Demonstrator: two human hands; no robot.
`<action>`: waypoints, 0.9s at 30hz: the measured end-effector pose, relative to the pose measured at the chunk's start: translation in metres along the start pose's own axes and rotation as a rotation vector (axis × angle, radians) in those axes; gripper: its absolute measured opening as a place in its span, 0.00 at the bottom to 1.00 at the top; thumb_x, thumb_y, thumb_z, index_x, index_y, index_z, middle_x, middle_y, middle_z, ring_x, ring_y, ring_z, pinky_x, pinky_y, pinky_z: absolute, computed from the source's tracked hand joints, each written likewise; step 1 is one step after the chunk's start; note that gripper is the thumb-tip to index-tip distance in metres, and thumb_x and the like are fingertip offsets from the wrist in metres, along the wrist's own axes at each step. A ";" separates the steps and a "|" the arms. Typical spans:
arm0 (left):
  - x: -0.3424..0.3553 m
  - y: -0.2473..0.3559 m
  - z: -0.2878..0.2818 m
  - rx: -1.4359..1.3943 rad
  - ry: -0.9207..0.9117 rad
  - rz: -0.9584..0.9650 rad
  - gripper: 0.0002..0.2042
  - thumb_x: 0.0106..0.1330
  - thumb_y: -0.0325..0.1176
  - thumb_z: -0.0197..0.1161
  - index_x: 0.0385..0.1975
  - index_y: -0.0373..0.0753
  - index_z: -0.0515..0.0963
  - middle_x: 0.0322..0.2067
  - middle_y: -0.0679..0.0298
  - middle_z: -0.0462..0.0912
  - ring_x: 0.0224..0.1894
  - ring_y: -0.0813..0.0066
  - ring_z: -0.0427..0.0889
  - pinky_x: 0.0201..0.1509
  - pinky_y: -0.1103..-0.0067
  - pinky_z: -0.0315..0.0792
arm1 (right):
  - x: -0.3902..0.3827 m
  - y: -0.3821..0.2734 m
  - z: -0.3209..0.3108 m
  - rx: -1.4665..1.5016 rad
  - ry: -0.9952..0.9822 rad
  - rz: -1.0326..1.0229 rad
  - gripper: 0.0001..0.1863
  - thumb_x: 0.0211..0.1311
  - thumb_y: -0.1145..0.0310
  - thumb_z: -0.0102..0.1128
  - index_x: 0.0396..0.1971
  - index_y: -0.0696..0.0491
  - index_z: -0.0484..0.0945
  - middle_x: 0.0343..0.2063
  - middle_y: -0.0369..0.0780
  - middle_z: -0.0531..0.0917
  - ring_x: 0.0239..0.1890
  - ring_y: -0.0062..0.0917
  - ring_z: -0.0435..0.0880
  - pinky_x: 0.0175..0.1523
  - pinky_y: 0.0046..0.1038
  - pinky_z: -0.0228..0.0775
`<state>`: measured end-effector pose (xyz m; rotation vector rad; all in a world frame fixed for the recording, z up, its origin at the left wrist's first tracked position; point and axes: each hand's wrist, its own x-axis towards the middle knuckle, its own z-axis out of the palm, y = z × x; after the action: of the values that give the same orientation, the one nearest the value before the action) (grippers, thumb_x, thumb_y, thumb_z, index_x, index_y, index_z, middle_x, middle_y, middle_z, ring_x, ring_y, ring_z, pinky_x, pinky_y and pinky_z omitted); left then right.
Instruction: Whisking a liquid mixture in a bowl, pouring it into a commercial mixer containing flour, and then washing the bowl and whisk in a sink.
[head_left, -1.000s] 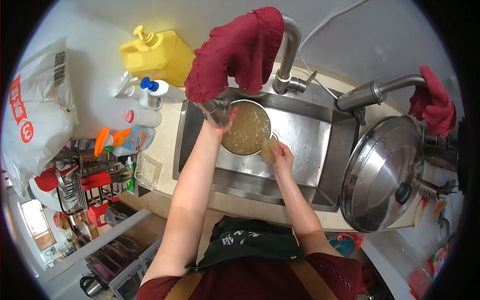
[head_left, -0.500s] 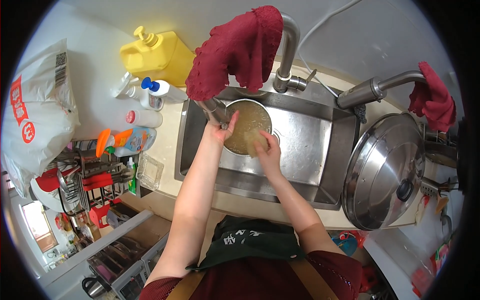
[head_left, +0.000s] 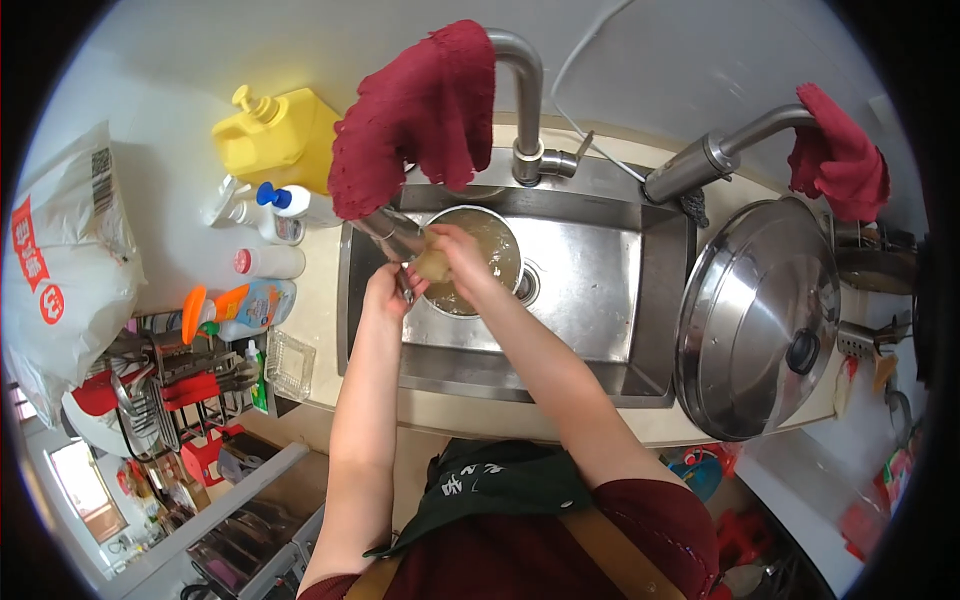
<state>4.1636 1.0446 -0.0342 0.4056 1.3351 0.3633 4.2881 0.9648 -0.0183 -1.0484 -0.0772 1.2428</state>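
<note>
My right hand (head_left: pixel 462 258) is closed on a soft-looking, pale yellowish-brown pad (head_left: pixel 433 265), whose exact kind I cannot make out. Just left of it, my left hand (head_left: pixel 388 290) is beside the pad with its fingers stretched toward it, partly hidden by the tap's end. Both hands are under the metal tap spout (head_left: pixel 392 235), over the left edge of a round pot (head_left: pixel 521 252) of cloudy brownish water. The pot stands in the left part of the steel sink (head_left: pixel 590 285). A dark red cloth (head_left: pixel 420 120) drapes over the tap above the hands.
Left of the sink are a yellow pump jug (head_left: pixel 280 135), a spray bottle (head_left: pixel 250 305) and a clear tray (head_left: pixel 291 366). A large steel lid (head_left: pixel 760 320) leans at the right, below a second tap (head_left: pixel 700 165) with a red cloth. A white plastic bag (head_left: pixel 75 270) hangs far left.
My right hand has brought the pad left, from over the pot's water to my left hand under the tap. My left hand has shifted down and left. The whole view has moved slightly.
</note>
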 end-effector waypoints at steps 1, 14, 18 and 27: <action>0.000 -0.003 -0.005 -0.023 0.021 -0.001 0.11 0.62 0.32 0.38 0.33 0.32 0.66 0.25 0.60 0.73 0.24 0.68 0.76 0.31 0.69 0.77 | 0.006 0.003 0.005 -0.069 0.009 0.020 0.16 0.51 0.71 0.50 0.40 0.61 0.71 0.34 0.42 0.77 0.36 0.23 0.75 0.41 0.23 0.67; -0.016 -0.004 0.011 0.023 -0.170 -0.099 0.08 0.62 0.28 0.41 0.29 0.31 0.66 0.22 0.62 0.71 0.18 0.77 0.71 0.14 0.87 0.63 | 0.009 0.002 0.000 -0.438 0.298 -0.476 0.08 0.43 0.80 0.41 0.16 0.58 0.73 0.14 0.40 0.75 0.21 0.22 0.72 0.28 0.25 0.64; -0.021 -0.005 0.038 -0.076 -0.204 -0.202 0.08 0.63 0.30 0.41 0.28 0.33 0.66 0.17 0.67 0.66 0.13 0.84 0.61 0.11 0.88 0.56 | -0.014 -0.003 -0.065 -0.785 0.334 -0.433 0.06 0.44 0.76 0.44 0.16 0.57 0.72 0.13 0.41 0.74 0.19 0.24 0.72 0.28 0.27 0.64; -0.039 -0.001 0.046 -0.019 -0.422 -0.125 0.08 0.63 0.36 0.47 0.28 0.39 0.63 0.13 0.71 0.59 0.09 0.86 0.55 0.07 0.89 0.48 | -0.005 -0.079 -0.202 -0.813 0.659 -0.630 0.14 0.49 0.72 0.43 0.35 0.56 0.74 0.30 0.46 0.79 0.35 0.36 0.77 0.43 0.30 0.66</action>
<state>4.2016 1.0219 0.0070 0.3572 0.9381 0.1730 4.4586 0.8435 -0.0750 -1.9039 -0.3918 0.2211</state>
